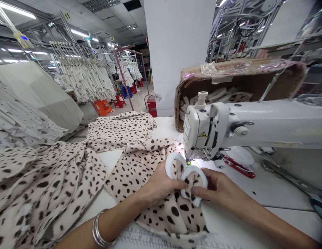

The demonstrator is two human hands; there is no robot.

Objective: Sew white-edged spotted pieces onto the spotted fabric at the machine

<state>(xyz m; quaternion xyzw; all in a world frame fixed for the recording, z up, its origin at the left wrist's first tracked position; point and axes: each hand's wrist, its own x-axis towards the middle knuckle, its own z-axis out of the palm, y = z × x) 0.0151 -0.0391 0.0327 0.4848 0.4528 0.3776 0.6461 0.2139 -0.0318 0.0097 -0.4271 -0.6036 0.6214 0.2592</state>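
In front of the sewing machine (202, 131), my left hand (159, 183) pinches a small spotted ear piece (176, 167) with a white fluffy edge. Its thumb reaches across to a second, matching ear piece (193, 185), which my right hand (215, 186) grips between thumb and fingers. Both pieces stand side by side over spotted plush fabric (173, 214) that hangs toward the table's front edge. The fabric spreads back and left behind my left hand. Near the needle area the lamp lights the table; the needle itself is hard to make out.
More spotted fabric (44, 183) lies heaped at the left, with another pile (122, 128) behind. Red-handled snips (239, 167) and large scissors (288, 180) rest right of the needle. A cardboard box (241, 67) holding fabric pieces stands behind the machine. A ruler scale (145, 238) runs along the front.
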